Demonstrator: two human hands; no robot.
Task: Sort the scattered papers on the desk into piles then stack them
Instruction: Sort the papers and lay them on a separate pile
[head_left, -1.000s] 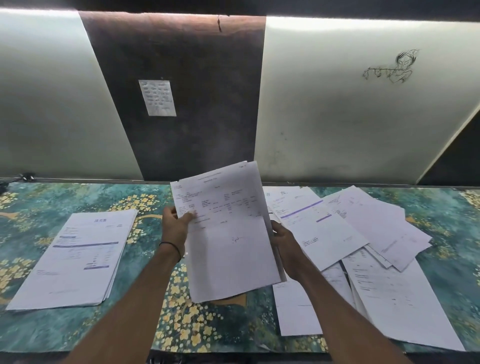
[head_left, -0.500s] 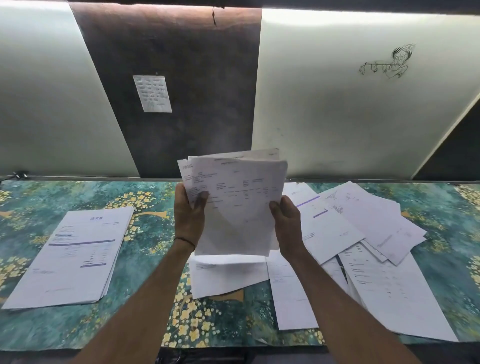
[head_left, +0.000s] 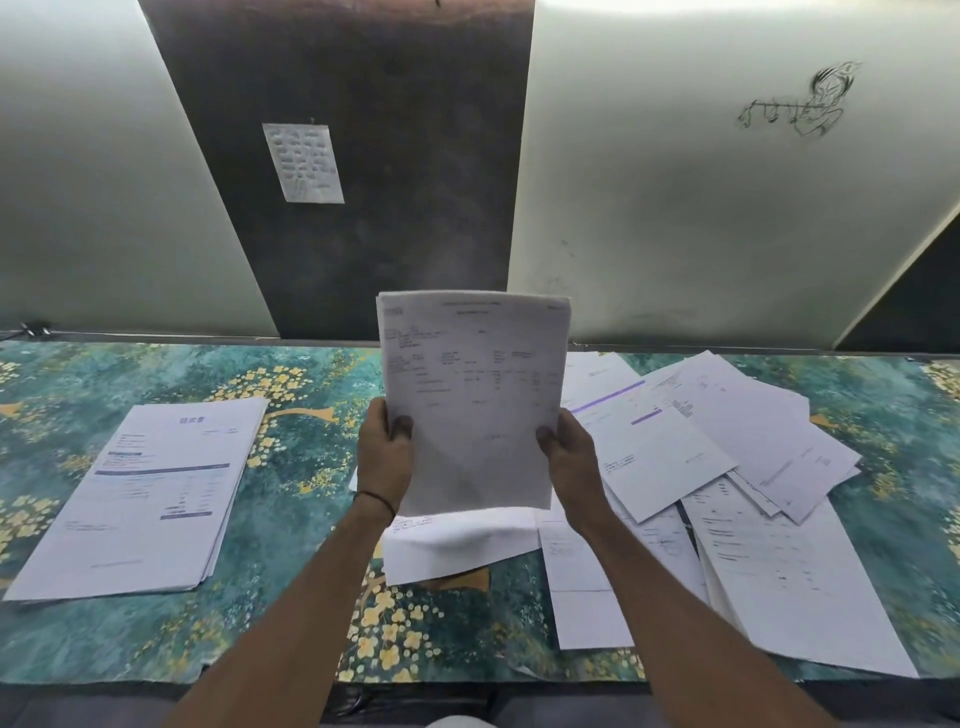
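A: How far along was the sorting?
B: One pile (head_left: 150, 493) lay left on the bench (head_left: 311, 623); scattered papers (head_left: 727, 467) lay unsorted right. Left grip (head_left: 385, 457) and right grip (head_left: 571, 457) each pinched the raised sheaf (head_left: 472, 395) by its sides.

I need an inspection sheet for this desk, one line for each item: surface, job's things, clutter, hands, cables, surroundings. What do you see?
Surface: desk covered by a teal cloth with yellow flowers.
Job's things: held sheets, upright above the desk; neat pile lying at the left; scattered papers overlapping at the right; one loose sheet lying below the held ones.
Clutter: nothing seen.
Hands: left hand and right hand each grip a side edge of the held sheets.
Cables: small dark object at the desk's far left edge, perhaps a cable; cannot tell.
Surroundings: dark wall panel with a small note; line drawing on the pale panel.
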